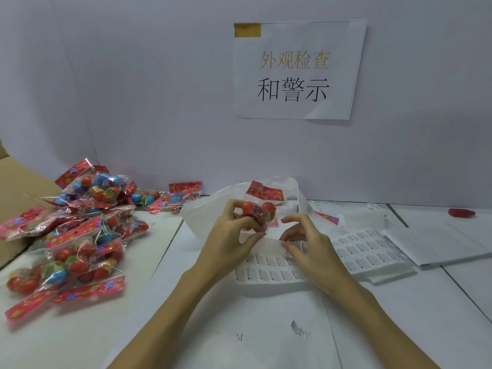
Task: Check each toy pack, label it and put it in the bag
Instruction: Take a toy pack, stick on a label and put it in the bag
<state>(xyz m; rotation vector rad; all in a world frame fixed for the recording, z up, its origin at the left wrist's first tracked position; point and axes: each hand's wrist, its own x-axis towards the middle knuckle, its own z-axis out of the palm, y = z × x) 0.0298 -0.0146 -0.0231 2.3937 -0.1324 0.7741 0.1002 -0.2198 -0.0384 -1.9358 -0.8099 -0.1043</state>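
Now left hand (pixel 234 235) grips toy pack (pixel 255 213) aloft, over near edge of white bag (pixel 202 211). Right hand (pixel 306 243) just right and nearer, fingers (pixel 286 245) pinching at label sheet (pixel 271 272) on bench (pixel 266 328). Pack lies up-left of those fingers; label likely travels that way.

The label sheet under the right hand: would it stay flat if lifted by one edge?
Probably not. The label sheet looks like thin paper and already curls up where the right hand pinches its edge, so it would likely droop. It also seems light enough to slide when pushed.
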